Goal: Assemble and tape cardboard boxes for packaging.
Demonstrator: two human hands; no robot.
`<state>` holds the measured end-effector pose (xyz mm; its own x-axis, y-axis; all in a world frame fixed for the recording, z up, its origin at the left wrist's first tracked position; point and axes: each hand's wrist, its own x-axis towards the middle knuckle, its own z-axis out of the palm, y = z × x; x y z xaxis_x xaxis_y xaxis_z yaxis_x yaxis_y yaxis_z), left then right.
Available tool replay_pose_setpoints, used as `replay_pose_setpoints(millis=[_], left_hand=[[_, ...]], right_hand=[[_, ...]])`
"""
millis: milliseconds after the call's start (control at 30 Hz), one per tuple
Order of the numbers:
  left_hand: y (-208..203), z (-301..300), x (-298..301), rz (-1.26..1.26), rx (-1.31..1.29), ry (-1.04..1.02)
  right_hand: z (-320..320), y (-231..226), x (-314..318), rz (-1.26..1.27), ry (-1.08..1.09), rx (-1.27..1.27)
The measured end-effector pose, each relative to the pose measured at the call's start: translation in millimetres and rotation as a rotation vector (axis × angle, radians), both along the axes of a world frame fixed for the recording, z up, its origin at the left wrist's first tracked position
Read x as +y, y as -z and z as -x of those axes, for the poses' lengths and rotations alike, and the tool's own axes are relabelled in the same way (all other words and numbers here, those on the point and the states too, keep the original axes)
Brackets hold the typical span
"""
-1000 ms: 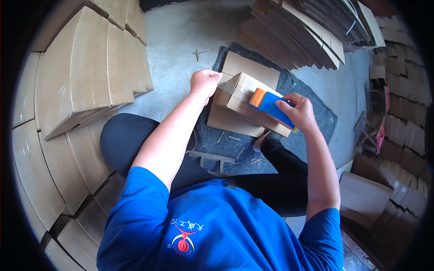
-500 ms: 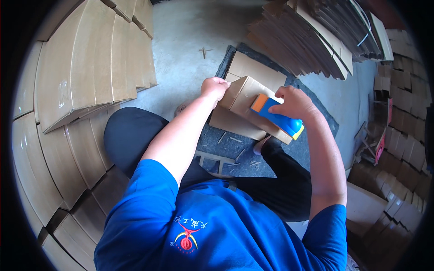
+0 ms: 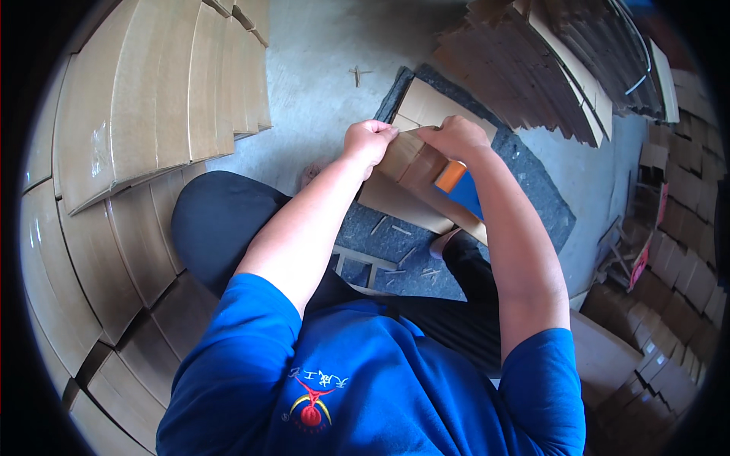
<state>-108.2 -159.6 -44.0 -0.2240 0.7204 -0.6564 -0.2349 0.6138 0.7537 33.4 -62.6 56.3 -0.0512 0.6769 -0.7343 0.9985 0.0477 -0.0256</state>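
Observation:
A brown cardboard box (image 3: pixel 397 161) stands before me, tilted in view, with a darker, shiny band like packing tape (image 3: pixel 423 166) across its top. My left hand (image 3: pixel 369 144) is closed, thumb and fingers pinching at the box's far left corner. Close beside it, my right hand (image 3: pixel 459 140) is closed too, its thumb and fingertips pressed at the far edge of the box. Whether a flap or tape end is between those fingertips I cannot tell. A blue and orange tape dispenser (image 3: pixel 461 188) rests on the box, partly hidden under my right forearm.
Flat cardboard (image 3: pixel 430 102) lies beyond the box on a dark mat (image 3: pixel 547 190). Stacked cartons (image 3: pixel 152 91) rise at the left, folded cardboard sheets (image 3: pixel 525 68) at the far right, more cartons (image 3: pixel 684 228) along the right. A small stool frame (image 3: pixel 361 266) is near my legs.
My right hand has let go of the tape dispenser, leaving it on the box, and has moved left and away from me to the box's far edge. The left hand stays at its corner.

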Motion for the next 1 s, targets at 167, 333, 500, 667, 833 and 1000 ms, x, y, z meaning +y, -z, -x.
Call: replay_pose_setpoints(millis=[167,333,500,667,833,1000], left_hand=[[-1.6,0.5,-1.3,-0.019,-0.008,-0.011],[0.6,-0.9,0.2,-0.018,0.023,0.007],[12.0,-6.1,1.4,0.007,-0.041,0.009],[19.2,-26.5,-4.1,0.189,-0.178,-0.025],[57.6,-35.7,-22.9,0.083,-0.250,-0.062],[47.1,-26.0,-22.6,0.409,0.327,0.053]], right_hand=[[0.8,2.3,-5.1,-0.078,-0.047,0.023],[-2.8,10.1,-0.9,-0.044,-0.043,0.052],[-10.4,16.4,1.8,-0.073,-0.061,0.107],[-12.6,18.2,2.1,-0.032,0.028,0.099],[-2.4,13.2,-5.6,-0.118,-0.004,0.098],[-7.7,12.0,-6.3,-0.119,0.001,0.076]])
